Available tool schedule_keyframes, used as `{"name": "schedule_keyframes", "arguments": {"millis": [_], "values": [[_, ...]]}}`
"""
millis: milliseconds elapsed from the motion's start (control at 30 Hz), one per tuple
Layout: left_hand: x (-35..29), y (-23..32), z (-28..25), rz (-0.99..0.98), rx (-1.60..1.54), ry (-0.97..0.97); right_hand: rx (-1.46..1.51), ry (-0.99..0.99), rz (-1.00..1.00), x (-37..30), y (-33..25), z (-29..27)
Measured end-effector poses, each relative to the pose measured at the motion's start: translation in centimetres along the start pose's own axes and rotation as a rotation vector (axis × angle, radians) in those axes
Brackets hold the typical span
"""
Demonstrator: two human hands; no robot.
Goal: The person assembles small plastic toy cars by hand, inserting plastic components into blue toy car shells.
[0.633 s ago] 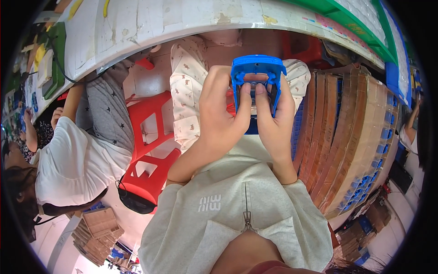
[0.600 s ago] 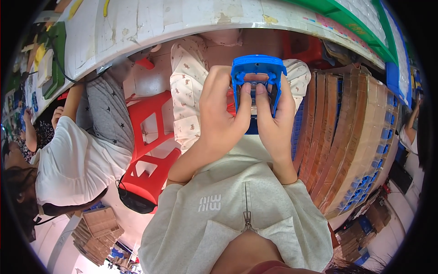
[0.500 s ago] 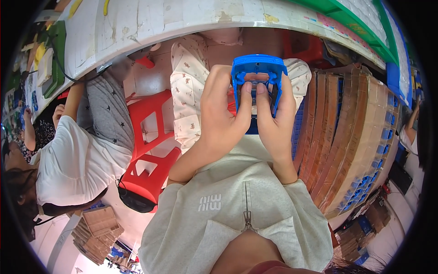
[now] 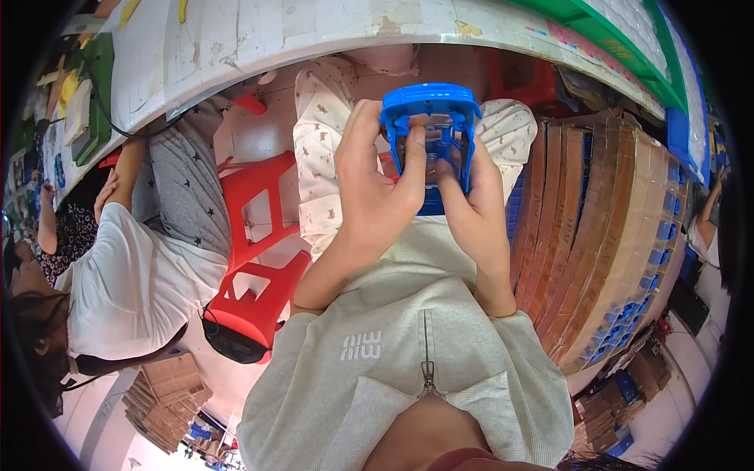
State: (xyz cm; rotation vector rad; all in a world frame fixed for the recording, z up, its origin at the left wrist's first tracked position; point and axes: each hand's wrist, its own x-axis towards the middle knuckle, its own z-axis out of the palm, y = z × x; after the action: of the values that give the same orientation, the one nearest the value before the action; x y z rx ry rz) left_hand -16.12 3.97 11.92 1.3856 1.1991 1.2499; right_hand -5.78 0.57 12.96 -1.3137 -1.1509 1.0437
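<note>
Both my hands hold a blue plastic shell [image 4: 430, 96], shaped like a toy car body, above my lap with its hollow inside facing me. A clear plastic piece [image 4: 442, 145] shows within it, between the side walls. My left hand [image 4: 377, 169] wraps the shell's left side, its thumb stretched up over the inside. Round the right side curl the fingers of my right hand [image 4: 476, 192], and its thumb presses in lower down. Most fingertips are hidden behind the shell.
A worn white table [image 4: 314, 31] runs across the front, with a green-edged tray [image 4: 620, 39] at its right. Cardboard-divided stacks of blue parts [image 4: 597, 235] stand at my right. Red stools [image 4: 259, 212] and a seated person in white [image 4: 141, 275] are on my left.
The shell and both hands have shifted slightly left and toward the table. My thumbs have moved apart, the left one now higher than the right.
</note>
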Motion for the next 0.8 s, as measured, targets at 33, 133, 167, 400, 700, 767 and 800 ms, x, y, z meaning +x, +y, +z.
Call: {"name": "schedule_keyframes", "arguments": {"millis": [33,133,167,400,700,767,800], "values": [[0.1,-0.1,0.0,-0.004,-0.025,0.018,0.018,-0.032,0.032,-0.2,0.3,-0.2],[0.2,-0.3,0.0,0.022,0.017,0.004,0.073,-0.042,0.075,-0.3,0.7,0.0],[0.1,-0.3,-0.1,0.020,0.018,0.002,0.110,-0.019,0.086,-0.3,0.7,0.1],[-0.3,-0.5,0.1,-0.063,-0.059,-0.003,-0.061,-0.019,0.004,-0.3,0.7,-0.1],[-2.2,-0.9,0.4,-0.306,-0.370,-0.192,-0.063,0.011,0.001,-0.6,0.8,-0.2],[-2.3,-1.4,0.4,-0.306,-0.387,-0.182,-0.106,0.012,-0.039,-0.7,1.2,0.0],[-2.3,-1.6,0.5,-0.274,-0.369,-0.157,-0.106,0.011,-0.038,-0.6,1.1,0.0]]}}
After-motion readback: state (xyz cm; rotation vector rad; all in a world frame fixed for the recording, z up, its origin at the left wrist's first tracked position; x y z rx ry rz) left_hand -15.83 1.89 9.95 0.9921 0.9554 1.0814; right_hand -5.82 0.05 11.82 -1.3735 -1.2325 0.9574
